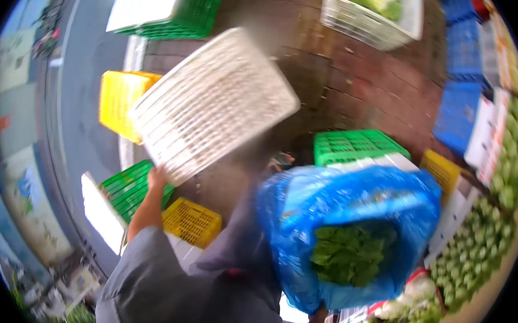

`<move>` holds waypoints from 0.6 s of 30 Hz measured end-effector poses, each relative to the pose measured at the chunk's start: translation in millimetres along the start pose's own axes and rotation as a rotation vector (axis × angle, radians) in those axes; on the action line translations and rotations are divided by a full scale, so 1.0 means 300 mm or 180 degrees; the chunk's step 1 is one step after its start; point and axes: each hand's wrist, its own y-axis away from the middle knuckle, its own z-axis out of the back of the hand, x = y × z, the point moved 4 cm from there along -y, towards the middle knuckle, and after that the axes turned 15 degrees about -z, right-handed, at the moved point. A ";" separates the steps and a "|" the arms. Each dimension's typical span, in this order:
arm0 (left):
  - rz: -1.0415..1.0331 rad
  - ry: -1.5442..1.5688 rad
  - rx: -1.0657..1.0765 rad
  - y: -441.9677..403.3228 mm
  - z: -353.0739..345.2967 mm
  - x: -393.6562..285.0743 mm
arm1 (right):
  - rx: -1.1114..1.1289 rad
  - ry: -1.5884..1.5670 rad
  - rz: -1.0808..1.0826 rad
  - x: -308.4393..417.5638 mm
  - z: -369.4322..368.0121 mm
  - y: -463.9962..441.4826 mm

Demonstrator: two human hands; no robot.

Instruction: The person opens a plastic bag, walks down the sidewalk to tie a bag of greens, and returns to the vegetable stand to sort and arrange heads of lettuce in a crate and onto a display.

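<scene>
Holding a white plastic crate (215, 107) one-handed above the brick paving (364, 79), we've got our left hand (157, 177) curled around its near corner, pinching the edge. To do that well, we'd keep the grip snug and the wrist firm, cause a one-corner hold probably lets it twist, and watch for the yellow crate (116, 100) by its left edge. Over on the right, our right hand (318, 316) is at the near edge of a blue plastic bag (291, 218); it's too dark to tell if the fingers are pinching or just resting there. Thin film like that likely tears easily, so we'd bunch up a decent fold.

Looks-wise, the white one is off-white lattice, tilted and pretty blurry, left of the bag, and we can't say which face is showing. The bag's shiny and crinkled, mouth open toward us, with dark leafy greens (348, 255) inside. Just on its far side sits a green crate (356, 145).
</scene>
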 end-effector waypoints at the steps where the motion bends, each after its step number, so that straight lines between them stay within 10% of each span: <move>1: 0.0373 -0.0291 -0.0058 0.114 0.037 -0.049 | -0.0001 -0.0060 -0.0014 -0.019 0.017 -0.036; 5: 0.0147 0.0655 0.1191 0.302 -0.040 -0.068 | 0.0079 -0.0005 0.0807 -0.011 -0.022 0.007; 12: -0.1091 0.2399 0.2849 1.135 -0.283 -0.834 | 0.0357 -0.0388 0.1404 0.000 -0.057 0.071; 18: -0.1412 0.2819 0.2448 1.350 -0.538 -0.869 | 0.0719 -0.0995 0.1113 0.009 -0.091 0.083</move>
